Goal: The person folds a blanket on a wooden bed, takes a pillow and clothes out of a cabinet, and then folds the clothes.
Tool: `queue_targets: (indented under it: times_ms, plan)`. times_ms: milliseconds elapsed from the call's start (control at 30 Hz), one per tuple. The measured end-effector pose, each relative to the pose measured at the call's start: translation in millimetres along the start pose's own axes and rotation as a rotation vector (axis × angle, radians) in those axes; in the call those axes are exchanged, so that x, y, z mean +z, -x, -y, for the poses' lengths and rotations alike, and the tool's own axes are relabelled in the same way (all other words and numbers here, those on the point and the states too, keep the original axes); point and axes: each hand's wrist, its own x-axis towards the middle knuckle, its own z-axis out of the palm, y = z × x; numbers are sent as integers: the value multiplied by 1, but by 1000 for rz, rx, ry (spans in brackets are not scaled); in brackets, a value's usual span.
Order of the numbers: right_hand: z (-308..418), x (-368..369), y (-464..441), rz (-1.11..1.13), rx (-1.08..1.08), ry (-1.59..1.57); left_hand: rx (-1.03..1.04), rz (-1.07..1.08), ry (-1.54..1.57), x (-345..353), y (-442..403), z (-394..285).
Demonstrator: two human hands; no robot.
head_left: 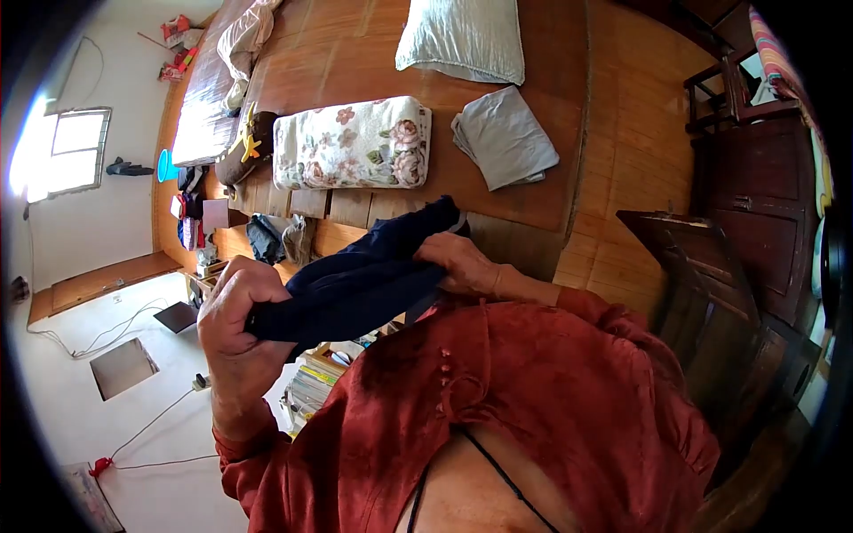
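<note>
A dark navy cloth garment point(355, 289) is stretched in the air between my two hands, in front of my red top. My left hand point(238, 311), at the left, has its fingers wrapped round one end of the cloth. Nearer the middle, my right hand point(458, 259) grips the cloth's edge with bent fingers. Part of the garment extends up past my right hand. Beyond it, on the wooden bed surface, lie a folded floral blanket point(351, 144) and a folded grey cloth point(506, 138).
A pale pillow point(462, 40) lies at the far side of the bed platform point(329, 53). Dark wooden cabinets point(755, 200) with an open door stand at the right. Crumpled clothes point(280, 238) are beside the bed, and books point(311, 386) show below my left forearm.
</note>
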Motion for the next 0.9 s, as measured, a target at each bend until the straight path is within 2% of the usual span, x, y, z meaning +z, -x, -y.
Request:
queue_targets:
  times_ms: [67,167,267,300,333,367,400,467,567,667,700,800,867,900]
  plan:
    - [-3,-5,-2,41,3,-2,-37,-26,-13,-1,2,1]
    - [13,-41,-13,-13,-46,-33,-21,-24,-61,-22,5,13]
    - [87,-95,-26,-117,-88,-105,-212,-85,-21,-38,14,16]
    - [102,-111,-28,-116,-161,-93,-218,-23,17,-42,15,16]
    - [111,-123,-26,-114,-234,-80,-230,5,-95,-39,15,19]
    - [100,-130,-24,-28,-197,65,-243,31,-206,-32,14,24]
    - [93,-130,-19,95,95,100,-253,55,-319,-27,15,30]
    - [89,-136,-5,220,192,153,-204,128,-337,-20,15,37]
    - [110,-143,2,234,200,38,-139,55,-413,-13,15,35]
    - [64,-145,31,386,383,135,-83,-36,-422,-10,10,28]
    - [52,-145,40,422,505,146,-62,-63,-429,-7,10,25]
    - [38,-147,58,209,582,59,-17,-99,-414,0,6,28]
    - [26,-156,72,147,509,-41,2,-101,-366,8,0,31]
    - [29,-163,77,33,658,-246,8,-103,-333,12,-5,32]
